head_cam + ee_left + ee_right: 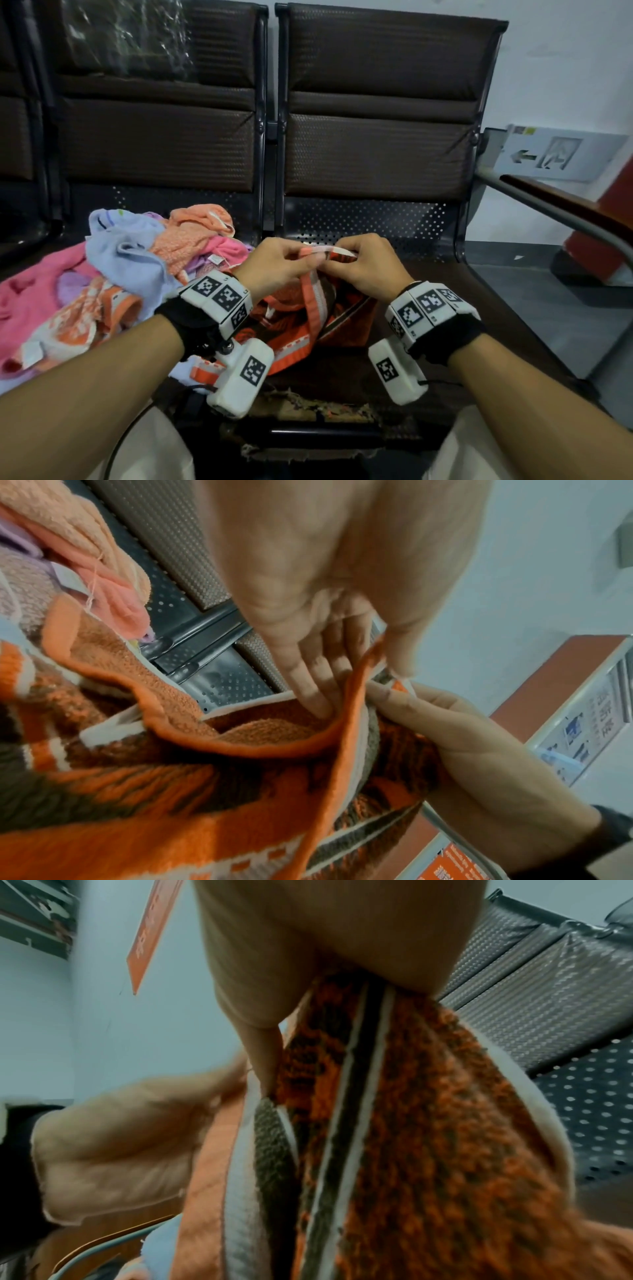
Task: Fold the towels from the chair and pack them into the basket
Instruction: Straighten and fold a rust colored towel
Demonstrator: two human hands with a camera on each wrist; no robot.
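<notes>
Orange-and-brown patterned towel point(308, 308) hanging over the near part of the bench seat point(445, 291), top edge pinched by left hand point(274, 263) and right hand point(363, 263), close together. Left of it, heaped unfolded towels point(102, 274). No basket in view. Likely risks: thick hem slipping from so narrow a pinch, corners misaligned, trailing end catching the heap and dragging it.
</notes>
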